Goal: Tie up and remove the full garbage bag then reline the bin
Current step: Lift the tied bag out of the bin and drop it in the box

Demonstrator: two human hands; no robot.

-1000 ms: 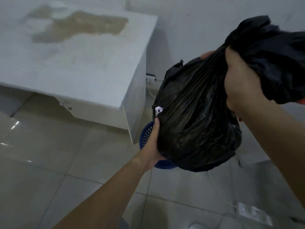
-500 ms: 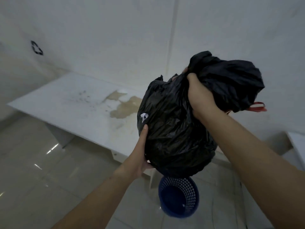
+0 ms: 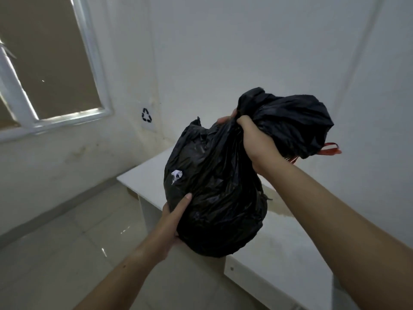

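A full black garbage bag (image 3: 214, 193) hangs in the air in front of me, over the near edge of a white table. My right hand (image 3: 254, 142) is clenched around its gathered neck, with the loose bag top bunched behind the hand and a red drawstring (image 3: 333, 151) poking out at the right. My left hand (image 3: 176, 218) cups the bag's lower left side from beneath. A small white tear (image 3: 176, 175) shows on the bag's left face. The bin is out of view.
The white table (image 3: 279, 253) with a brownish stain stands against the white wall below the bag. A window (image 3: 44, 70) is at the upper left, and a recycling symbol (image 3: 146, 115) marks the wall. Glossy tiled floor (image 3: 67, 253) spreads at the lower left.
The bag has come up out of the blue bin and risen higher. My view has swung up and left, so the bin has dropped out of sight. Both hands keep their grip.
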